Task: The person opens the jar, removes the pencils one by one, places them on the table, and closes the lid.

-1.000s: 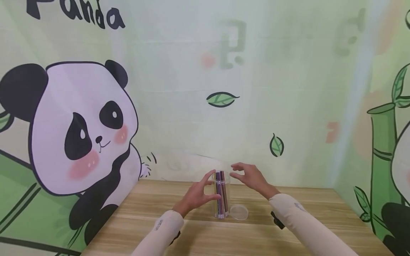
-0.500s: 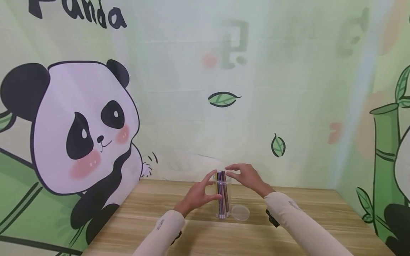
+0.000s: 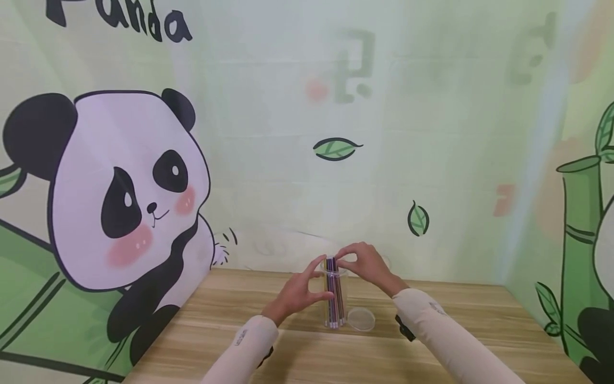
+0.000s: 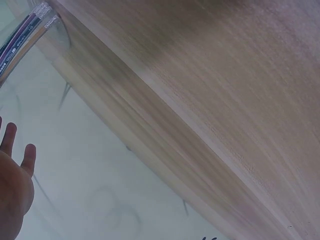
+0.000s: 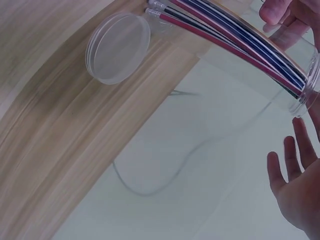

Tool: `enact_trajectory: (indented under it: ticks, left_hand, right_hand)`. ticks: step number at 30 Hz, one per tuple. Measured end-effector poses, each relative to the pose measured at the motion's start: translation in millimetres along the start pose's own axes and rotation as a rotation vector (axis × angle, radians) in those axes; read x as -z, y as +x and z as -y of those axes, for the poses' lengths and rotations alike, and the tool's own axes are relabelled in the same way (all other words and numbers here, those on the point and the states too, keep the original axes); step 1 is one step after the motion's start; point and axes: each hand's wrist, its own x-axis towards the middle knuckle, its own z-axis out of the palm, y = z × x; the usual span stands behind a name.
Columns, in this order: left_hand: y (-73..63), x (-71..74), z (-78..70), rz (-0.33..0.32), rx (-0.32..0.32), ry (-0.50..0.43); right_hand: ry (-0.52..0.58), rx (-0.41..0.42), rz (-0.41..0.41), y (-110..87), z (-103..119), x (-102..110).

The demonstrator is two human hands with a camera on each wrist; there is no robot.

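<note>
A tall clear plastic jar (image 3: 344, 293) stands on the table, filled with several slim pencils (image 3: 333, 301) in dark, red and blue colours. My left hand (image 3: 298, 292) holds the jar from the left, thumb at the front and fingers reaching behind. At the jar's mouth, thumb and index finger of my right hand (image 3: 368, 264) pinch at the top of a pencil. Its other fingers (image 5: 292, 160) spread out straight in the right wrist view. The left wrist view catches only part of the left hand (image 4: 12, 185) and the pencils' lower ends (image 4: 42, 22).
A round clear lid (image 3: 361, 319) lies flat on the wooden table (image 3: 431, 346), just right of the jar. Behind the table's back edge hangs a pale green cloth (image 3: 268, 160) printed with pandas, leaves and bamboo.
My right hand has moved left to the pencil tops, and its thumb and index finger have come together there. My left hand keeps its hold on the jar.
</note>
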Motion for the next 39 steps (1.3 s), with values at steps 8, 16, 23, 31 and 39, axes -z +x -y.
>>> enact_trajectory:
  ticks: [8,16,23,31,39]
  left_hand:
    - [-0.3,-0.7,0.9,-0.001,-0.013,-0.017]
    - [1.0,-0.5,1.3,-0.016,-0.015,0.000]
    - [0.6,-1.3,1.1,-0.014,-0.017,-0.004]
    - [-2.6,-5.6,2.7,0.001,0.016,-0.009]
    - [-0.2,-4.1,2.2,-0.020,-0.018,-0.001]
  right_hand:
    - [0.014,-0.028,0.015,0.6,4.2,1.4]
    - [0.055,-0.063,0.045,-1.4,7.1,0.6]
    - [0.053,-0.066,0.026,-2.0,7.1,-2.1]
    - [0.026,0.017,-0.068,-2.9,7.6,-0.6]
    - [-0.049,0.092,-0.143,6.0,16.4,18.5]
